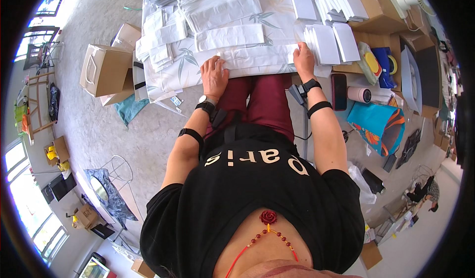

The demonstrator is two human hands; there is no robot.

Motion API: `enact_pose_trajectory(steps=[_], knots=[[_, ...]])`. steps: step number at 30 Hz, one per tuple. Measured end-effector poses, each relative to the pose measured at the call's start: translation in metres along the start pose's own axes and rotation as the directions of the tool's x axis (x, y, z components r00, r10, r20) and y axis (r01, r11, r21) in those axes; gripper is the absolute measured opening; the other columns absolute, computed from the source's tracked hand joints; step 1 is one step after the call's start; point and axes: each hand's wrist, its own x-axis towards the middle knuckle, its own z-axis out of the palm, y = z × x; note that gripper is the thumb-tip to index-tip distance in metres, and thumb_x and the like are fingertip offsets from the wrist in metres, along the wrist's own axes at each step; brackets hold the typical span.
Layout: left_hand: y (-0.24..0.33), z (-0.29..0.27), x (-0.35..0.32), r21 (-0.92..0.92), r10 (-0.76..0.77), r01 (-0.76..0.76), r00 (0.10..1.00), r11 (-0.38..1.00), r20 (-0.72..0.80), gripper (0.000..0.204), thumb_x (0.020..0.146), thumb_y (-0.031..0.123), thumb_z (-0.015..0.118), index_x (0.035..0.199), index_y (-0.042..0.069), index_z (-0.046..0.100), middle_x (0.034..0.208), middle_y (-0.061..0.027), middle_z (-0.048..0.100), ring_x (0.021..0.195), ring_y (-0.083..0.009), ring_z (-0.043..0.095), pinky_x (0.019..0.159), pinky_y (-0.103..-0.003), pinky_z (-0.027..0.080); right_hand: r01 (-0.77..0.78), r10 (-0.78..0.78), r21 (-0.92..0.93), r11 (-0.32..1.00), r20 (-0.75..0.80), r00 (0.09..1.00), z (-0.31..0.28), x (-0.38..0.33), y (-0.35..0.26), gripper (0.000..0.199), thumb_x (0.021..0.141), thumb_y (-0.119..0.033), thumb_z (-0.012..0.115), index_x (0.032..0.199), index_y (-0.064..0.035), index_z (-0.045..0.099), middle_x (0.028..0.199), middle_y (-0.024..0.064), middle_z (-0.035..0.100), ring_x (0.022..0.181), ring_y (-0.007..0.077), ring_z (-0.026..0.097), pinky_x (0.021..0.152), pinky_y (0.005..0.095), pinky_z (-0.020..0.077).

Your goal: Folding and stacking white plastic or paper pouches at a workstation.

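A long, flat, folded white strip (257, 57), which looks like thin plastic or paper, lies along the table's near edge in front of me. My right hand (304, 61) pinches its right end between thumb and fingers. At the left end, my left hand (215, 77) rests palm down with its fingers stretched over the table edge, the fingertips by the strip. Just beyond lies another such white strip (230, 37). Farther back, overlapping folded white strips (217, 6) cover the table, and a smaller pile (161, 33) sits to their left.
Stacks of white boxes or cards (321, 45) stand right of my right hand. The table (287, 28) has a leaf-patterned cover. Right of it are a dark phone (339, 91), a pink cup (359, 94) and a blue bag (376, 124). Cardboard boxes (106, 68) stand left.
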Motion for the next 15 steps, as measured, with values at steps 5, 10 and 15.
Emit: enact_pose_trajectory(steps=[5,10,15], knots=[[0.000,0.000,-0.001,0.000,-0.005,0.005,1.000,1.000,-0.006,0.033,0.080,0.010,0.072,0.113,0.009,0.068,0.128,-0.0104,0.062,0.124,-0.0334,0.055,0.106,-0.048,0.042,0.007,-0.007,-0.031,1.000,0.005,1.000,-0.001,-0.001,-0.007,0.028,0.092,-0.010,0.065,0.118,-0.0009,0.064,0.111,0.0212,0.072,0.103,0.0404,0.069,0.089,0.0478,0.0545],[0.001,0.001,0.000,-0.003,-0.004,0.003,1.000,1.000,-0.011,0.032,0.081,0.010,0.072,0.113,0.009,0.068,0.128,-0.0106,0.062,0.124,-0.0337,0.056,0.106,-0.048,0.042,0.047,-0.050,-0.170,0.984,-0.009,0.999,-0.009,-0.009,-0.020,0.040,0.089,-0.012,0.071,0.126,-0.0034,0.061,0.123,0.0189,0.064,0.114,0.0387,0.062,0.093,0.0496,0.0514],[0.000,-0.001,-0.002,0.006,-0.005,0.005,1.000,1.000,-0.017,0.032,0.081,0.010,0.072,0.112,0.008,0.068,0.128,-0.0109,0.062,0.123,-0.0340,0.056,0.105,-0.048,0.042,0.297,-0.308,-0.161,0.941,-0.047,0.950,-0.018,-0.024,-0.080,0.046,0.088,-0.009,0.072,0.132,-0.0040,0.060,0.133,0.0141,0.058,0.123,0.0345,0.056,0.101,0.0488,0.0461]])
